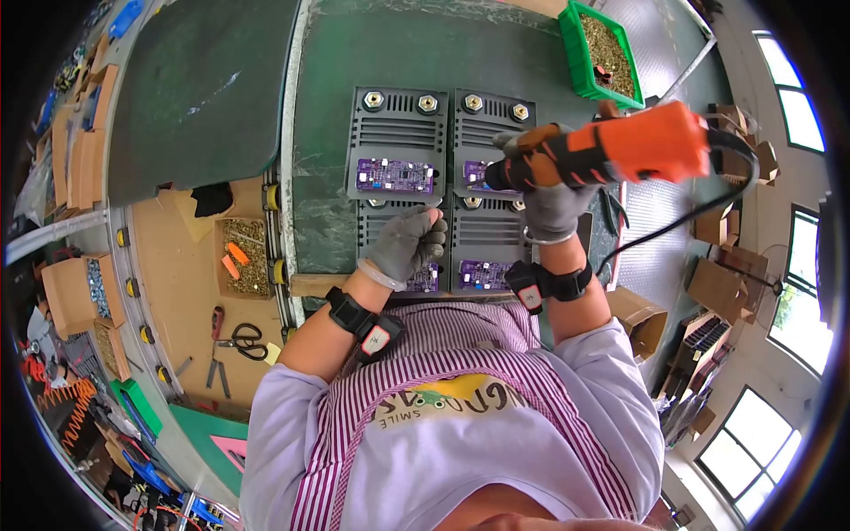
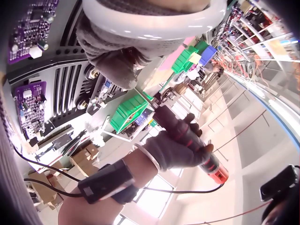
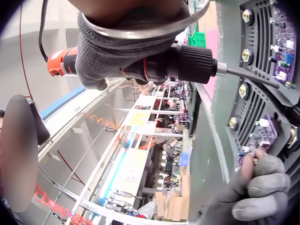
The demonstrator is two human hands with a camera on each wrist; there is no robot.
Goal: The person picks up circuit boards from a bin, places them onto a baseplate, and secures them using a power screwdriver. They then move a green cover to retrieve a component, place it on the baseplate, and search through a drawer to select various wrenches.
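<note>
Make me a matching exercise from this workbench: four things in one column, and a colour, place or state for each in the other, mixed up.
Things
1. Power driver
2. Circuit boards
3. Black-handled scissors
4. Green bin

Colours, places or states
A. Filled with small brass-coloured pieces
B. Lying on the tan surface
C. Gripped in the right hand
D. Purple

Right pairs: 1-C, 2-D, 3-B, 4-A

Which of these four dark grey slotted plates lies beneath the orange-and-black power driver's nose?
The right-hand plate of the far row: the driver partly hides only its purple circuit board.
</note>
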